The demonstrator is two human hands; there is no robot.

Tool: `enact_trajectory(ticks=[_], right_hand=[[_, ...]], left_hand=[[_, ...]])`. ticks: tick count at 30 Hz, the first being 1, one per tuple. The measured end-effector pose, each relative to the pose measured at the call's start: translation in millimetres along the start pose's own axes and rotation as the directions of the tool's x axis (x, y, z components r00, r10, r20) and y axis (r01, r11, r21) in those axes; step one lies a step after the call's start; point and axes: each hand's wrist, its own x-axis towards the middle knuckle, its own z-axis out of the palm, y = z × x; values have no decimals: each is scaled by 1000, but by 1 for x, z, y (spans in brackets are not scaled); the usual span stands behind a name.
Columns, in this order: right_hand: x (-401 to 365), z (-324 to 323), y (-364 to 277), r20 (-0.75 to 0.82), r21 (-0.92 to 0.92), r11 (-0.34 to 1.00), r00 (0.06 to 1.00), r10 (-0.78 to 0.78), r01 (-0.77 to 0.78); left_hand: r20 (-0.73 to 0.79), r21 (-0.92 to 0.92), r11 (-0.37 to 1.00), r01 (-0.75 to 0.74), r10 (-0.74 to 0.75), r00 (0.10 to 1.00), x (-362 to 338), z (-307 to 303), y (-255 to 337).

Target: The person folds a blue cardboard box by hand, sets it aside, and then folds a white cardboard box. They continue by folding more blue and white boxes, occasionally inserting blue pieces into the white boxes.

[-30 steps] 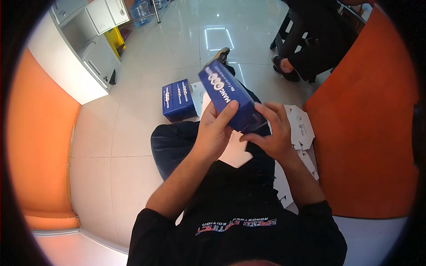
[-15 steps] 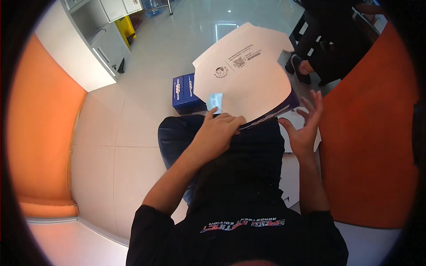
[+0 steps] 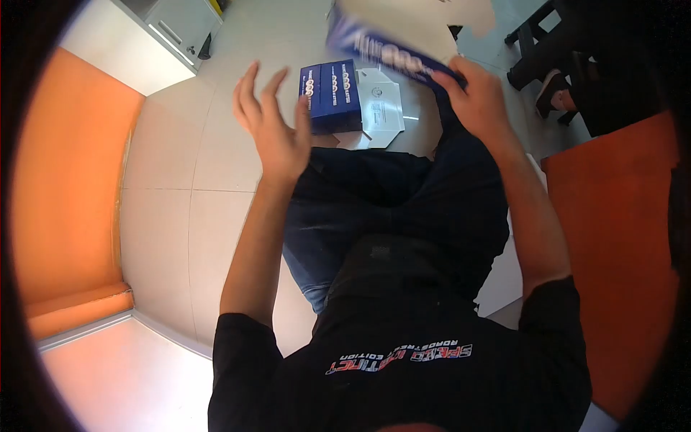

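My right hand (image 3: 478, 99) grips the edge of a partly folded cardboard box (image 3: 385, 52) at the top of the view. Its blue printed side faces me and its cream inside shows above, smeared by motion. My left hand (image 3: 272, 137) is raised with fingers spread, and nothing is in it. Just beyond it, finished blue boxes (image 3: 331, 93) with white lettering sit side by side on the floor in front of my knees. A white printed cardboard sheet (image 3: 381, 108) lies to their right.
An orange panel (image 3: 612, 237) stands close on my right, and an orange wall (image 3: 72, 194) on the left. A white cabinet (image 3: 137, 43) is at the upper left. Another person's foot (image 3: 553, 93) and a dark stool (image 3: 529, 29) are at the upper right.
The cardboard box has swung up and away from my lap, now in my right hand. My left hand has let go and moved left. The small pale sachet is out of sight.
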Motion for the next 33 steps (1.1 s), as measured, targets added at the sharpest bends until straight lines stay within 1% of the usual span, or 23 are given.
enact_trajectory(ticks=[1,2,3,4,5,6,8,9,10,12,13,15,16,17,19,21,22,24,26,29,30,32,33], right_hand=[[-9,23,23,-41,144,980,989,142,-135],[0,47,32,-52,275,927,959,279,-255],[7,81,45,12,422,846,935,356,-327],[8,115,59,80,556,735,905,417,-388],[6,143,60,143,675,588,861,489,-446],[2,165,57,219,770,413,809,545,-487],[-17,189,57,317,757,321,749,581,-569],[-22,198,55,349,713,339,729,588,-614],[-24,201,53,394,676,361,730,559,-642],[-26,210,48,506,588,356,673,539,-727],[-29,219,47,518,583,336,657,548,-740],[-35,230,57,521,530,482,717,463,-697],[-38,234,60,525,527,475,709,470,-705],[-40,238,66,530,542,466,714,457,-700],[-44,246,71,541,551,454,714,446,-700],[-39,252,71,500,602,459,757,421,-653],[-35,251,69,501,600,463,758,418,-652],[-27,248,67,437,564,509,758,484,-650],[-23,252,70,488,564,467,732,476,-681],[-22,266,80,617,626,313,699,362,-715],[-29,270,82,626,617,312,691,361,-722],[-39,272,78,472,763,296,809,351,-574],[-43,273,79,359,695,511,861,361,-505]], left_hand=[[7,12,1000,-18,18,1000,-17,15,1],[84,40,997,66,-69,994,-21,23,-13],[157,75,986,149,-159,975,-26,32,-28],[156,78,987,138,-149,977,-34,47,-40],[259,137,980,146,-178,949,-45,62,-53],[361,199,969,146,-211,908,-53,75,-64],[431,232,964,133,-224,874,-66,103,-71],[489,259,956,139,-254,834,-68,115,-77],[498,264,956,126,-247,831,-65,127,-81],[522,262,963,70,-202,829,-72,144,-89],[538,262,962,79,-213,815,-75,152,-92],[574,273,959,80,-229,786,-87,167,-86],[588,280,956,85,-241,773,-90,172,-85],[634,323,943,80,-279,721,-94,176,-83],[643,312,946,89,-279,713,-98,181,-85],[638,305,947,105,-285,715,-98,176,-89],[663,307,949,72,-268,700,-97,174,-89],[685,307,950,51,-258,681,-94,169,-90],[683,307,951,26,-239,690,-95,172,-93],[665,299,954,23,-225,712,-99,173,-93],[667,300,953,34,-235,707,-99,174,-93],[656,293,955,43,-233,718,-100,174,-94],[644,297,954,47,-237,727,-101,174,-94]])
